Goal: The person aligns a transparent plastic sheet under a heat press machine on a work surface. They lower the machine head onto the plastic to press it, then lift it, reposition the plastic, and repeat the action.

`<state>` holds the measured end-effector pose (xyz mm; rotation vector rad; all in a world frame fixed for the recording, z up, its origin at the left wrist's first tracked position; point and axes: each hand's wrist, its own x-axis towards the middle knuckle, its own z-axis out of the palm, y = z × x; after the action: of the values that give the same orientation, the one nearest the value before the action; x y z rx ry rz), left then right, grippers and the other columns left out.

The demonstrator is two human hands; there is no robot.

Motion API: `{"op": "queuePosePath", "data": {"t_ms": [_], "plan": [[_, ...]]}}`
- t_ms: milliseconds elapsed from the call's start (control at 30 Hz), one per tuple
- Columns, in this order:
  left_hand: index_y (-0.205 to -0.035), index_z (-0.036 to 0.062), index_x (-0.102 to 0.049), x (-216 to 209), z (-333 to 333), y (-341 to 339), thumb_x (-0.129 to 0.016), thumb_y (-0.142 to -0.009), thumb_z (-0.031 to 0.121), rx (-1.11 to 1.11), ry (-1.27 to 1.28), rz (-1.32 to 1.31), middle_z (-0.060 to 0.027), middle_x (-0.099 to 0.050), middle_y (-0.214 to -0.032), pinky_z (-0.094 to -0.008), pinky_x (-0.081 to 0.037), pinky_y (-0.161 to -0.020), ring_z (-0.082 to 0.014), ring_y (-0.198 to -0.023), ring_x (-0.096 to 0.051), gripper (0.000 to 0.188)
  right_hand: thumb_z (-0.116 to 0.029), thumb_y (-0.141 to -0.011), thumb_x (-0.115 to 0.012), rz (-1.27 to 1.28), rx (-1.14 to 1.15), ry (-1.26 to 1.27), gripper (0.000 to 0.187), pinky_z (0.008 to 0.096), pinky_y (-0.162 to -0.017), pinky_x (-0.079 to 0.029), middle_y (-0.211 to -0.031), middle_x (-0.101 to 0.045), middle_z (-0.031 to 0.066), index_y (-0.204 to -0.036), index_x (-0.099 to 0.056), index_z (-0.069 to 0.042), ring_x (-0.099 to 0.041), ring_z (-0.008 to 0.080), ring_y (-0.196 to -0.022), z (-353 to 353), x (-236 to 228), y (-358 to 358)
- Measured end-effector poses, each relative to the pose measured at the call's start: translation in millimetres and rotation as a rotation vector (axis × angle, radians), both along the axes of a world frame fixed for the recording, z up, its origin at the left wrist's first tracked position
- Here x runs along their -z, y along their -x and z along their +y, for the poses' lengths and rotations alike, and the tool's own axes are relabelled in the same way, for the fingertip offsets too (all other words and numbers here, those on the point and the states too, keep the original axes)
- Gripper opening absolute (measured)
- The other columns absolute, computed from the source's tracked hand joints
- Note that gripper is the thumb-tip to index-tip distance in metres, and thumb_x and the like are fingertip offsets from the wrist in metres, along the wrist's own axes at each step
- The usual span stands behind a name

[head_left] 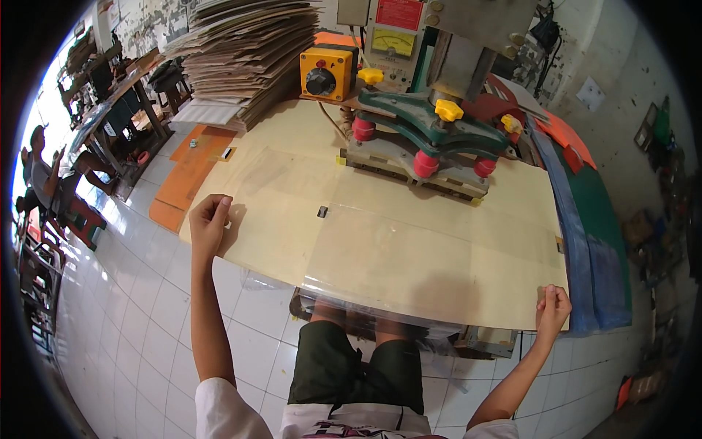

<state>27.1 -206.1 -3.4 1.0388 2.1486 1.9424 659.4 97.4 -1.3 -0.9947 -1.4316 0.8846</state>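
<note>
A large cream board (281, 219) lies under a heat-press machine (439, 132) with a green frame, yellow knobs and red spacers. Clear plastic film (380, 245) covers part of the board, and its crinkled edge hangs over the front. At the board's left edge, my left hand (210, 225) is closed, thumb against the curled fingers. My right hand (553, 307) is closed in a pinch at the front right corner. What either hand holds, if anything, cannot be made out. A small dark clip-like piece (322, 211) sits near the board's middle.
A tall stack of cardboard sheets (241, 58) stands at the back left, beside a yellow control box (327, 73) with a black dial. Orange sheets (194, 172) lie left of the board. Blue sheeting (585, 256) drapes at right. Another person (47, 172) sits far left.
</note>
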Motion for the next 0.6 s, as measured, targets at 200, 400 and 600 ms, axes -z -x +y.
{"op": "queuePosePath", "data": {"t_ms": [200, 400, 600], "plan": [[-0.094, -0.0038, -0.069, -2.6, -0.2, -1.6, -0.066, -0.097, 0.021, -0.016, 0.014, 0.004, 0.0011, -0.06, -0.071, -0.0229, -0.04, -0.056, -0.0057, -0.061, -0.05, 0.025, -0.022, -0.098, -0.067, 0.004, -0.005, 0.004, 0.026, 0.0196, -0.049, -0.035, -0.062, -0.052, -0.0025, -0.082, -0.063, -0.002, -0.042, 0.0033, -0.051, 1.0, 0.0, 0.2], [-0.094, -0.004, -0.069, -2.4, 0.0, -1.6, -0.066, -0.098, 0.022, -0.004, 0.004, 0.011, 0.0014, -0.059, -0.071, -0.0229, -0.039, -0.056, -0.0055, -0.061, -0.05, 0.026, -0.021, -0.098, -0.067, 0.001, -0.003, -0.007, 0.025, 0.0198, -0.049, -0.035, -0.061, -0.051, -0.0029, -0.082, -0.063, -0.002, -0.042, 0.0034, -0.051, 2.2, 1.3, -1.6], [-0.095, -0.0042, -0.069, -0.7, -2.6, 0.7, -0.066, -0.098, 0.022, -0.008, 0.016, 0.029, 0.0011, -0.06, -0.072, -0.023, -0.04, -0.056, -0.0059, -0.062, -0.051, 0.026, -0.02, -0.099, -0.066, -0.042, -0.014, -0.033, 0.024, 0.0198, -0.049, -0.034, -0.064, -0.053, -0.0028, -0.083, -0.063, -0.002, -0.042, 0.0029, -0.053, 3.7, 8.1, -5.5]]}}
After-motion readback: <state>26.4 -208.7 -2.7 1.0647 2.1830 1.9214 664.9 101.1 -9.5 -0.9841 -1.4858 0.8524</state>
